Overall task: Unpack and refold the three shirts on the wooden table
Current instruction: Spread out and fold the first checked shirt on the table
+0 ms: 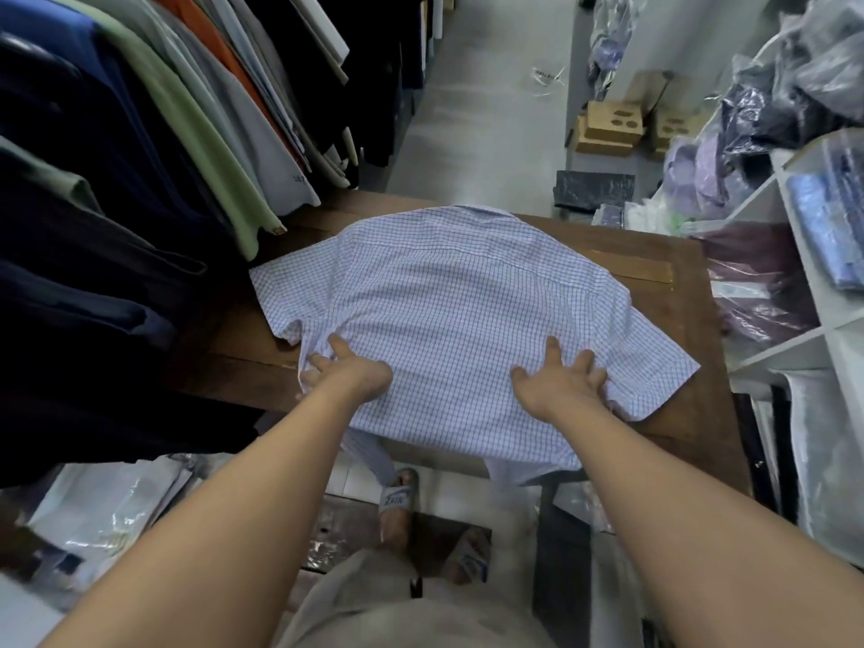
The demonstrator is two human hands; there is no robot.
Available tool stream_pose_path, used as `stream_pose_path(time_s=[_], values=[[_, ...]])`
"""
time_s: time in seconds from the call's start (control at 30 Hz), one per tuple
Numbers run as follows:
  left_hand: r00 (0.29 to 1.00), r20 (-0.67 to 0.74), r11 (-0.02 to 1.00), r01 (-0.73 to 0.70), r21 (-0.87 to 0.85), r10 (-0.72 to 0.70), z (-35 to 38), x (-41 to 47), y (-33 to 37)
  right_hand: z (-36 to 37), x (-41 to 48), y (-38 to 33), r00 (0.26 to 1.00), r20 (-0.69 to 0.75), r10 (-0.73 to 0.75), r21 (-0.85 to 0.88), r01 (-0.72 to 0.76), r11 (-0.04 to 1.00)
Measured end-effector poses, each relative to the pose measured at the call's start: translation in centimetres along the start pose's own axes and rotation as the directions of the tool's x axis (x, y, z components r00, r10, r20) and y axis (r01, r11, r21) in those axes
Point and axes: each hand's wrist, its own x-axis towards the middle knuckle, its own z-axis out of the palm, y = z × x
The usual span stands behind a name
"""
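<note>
While the checked shirt (467,297) lies on the worktop (654,254), hem over its near edge, my left hand (348,371) and right hand (561,383) press it, fingers (554,350) splayed, grasping nothing.

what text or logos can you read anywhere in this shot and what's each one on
"NIKE", upside down in this view, on the strap of the slide sandal
Dark print near the hem of the grey hanging shirt: too small to read
Print on the white wrapper on the floor: blurred
Print on the other sandal: blurred
</note>
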Motion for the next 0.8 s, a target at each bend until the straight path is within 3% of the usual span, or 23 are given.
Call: stream_pose_path(time_s=[0.07, 0.27, 0.37, 0.5, 0.63, 0.8], values=[[0.998, -0.055, 0.999, -0.015, -0.049, 0.012, 0.8, 0.2, -1.6, 0.4, 0.0, 1.2, 0.999, -0.022, -0.04, -0.007, 0.04, 0.999], [0.929, -0.285, 0.964, -0.26, -0.054, 0.235, 2.4, 0.8, -5.8, 1.7, -0.3, 3.0, 0.98, -0.143, -0.14, -0.056, 0.133, 0.989], [0.901, -0.35, 0.95, -0.302, -0.082, 0.257, 2.6, 0.4, -6.5, 1.8, -1.2, 1.3, 0.975, -0.185, -0.124, -0.115, 0.103, 0.988], [0.89, -0.417, 0.951, -0.269, -0.151, 0.186, 2.3, 0.3, -8.1, 3.1, -3.6, -2.8, 0.927, -0.241, -0.289, -0.197, 0.245, 0.949], [0.933, -0.349, 0.905, -0.22, -0.365, 0.085, 0.3, 1.2, -9.6, 4.1, -5.7, -7.2, 0.886, -0.192, -0.422, -0.215, 0.381, 0.899], [0.968, -0.237, 0.812, -0.199, -0.549, 0.077, -2.6, 2.9, -10.1, 3.5, -6.9, -11.3, 0.853, -0.125, -0.507, -0.222, 0.474, 0.852]])
